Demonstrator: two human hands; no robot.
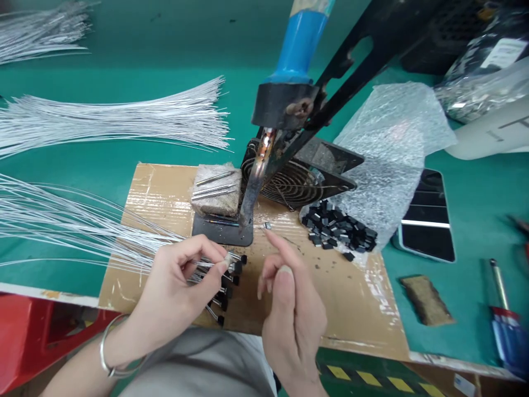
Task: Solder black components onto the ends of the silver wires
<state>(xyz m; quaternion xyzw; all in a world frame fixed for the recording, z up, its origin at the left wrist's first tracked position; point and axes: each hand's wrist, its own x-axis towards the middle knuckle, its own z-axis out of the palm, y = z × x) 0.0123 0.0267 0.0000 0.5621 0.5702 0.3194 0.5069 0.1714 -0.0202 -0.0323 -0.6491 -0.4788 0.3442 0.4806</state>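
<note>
My left hand (182, 284) is closed in a pinch on a thin silver wire (82, 234) over a cardboard sheet (355, 298). Below its fingers lie several wires with small black parts on their ends (225, 286). My right hand (291, 306) is raised beside it, forefinger stretched toward a tiny metal piece (267, 225) on the cardboard, the other fingers curled with nothing in them. A soldering iron with a blue handle (300, 44) hangs in a black stand, its tip (248, 212) just beyond both hands.
A pile of small black components (339, 229) lies on bubble wrap (392, 143) to the right. Bundles of silver wires (111, 118) fan across the green table. A block (217, 190), a fan grille (289, 184), a phone (427, 215) and a screwdriver (506, 320) are nearby.
</note>
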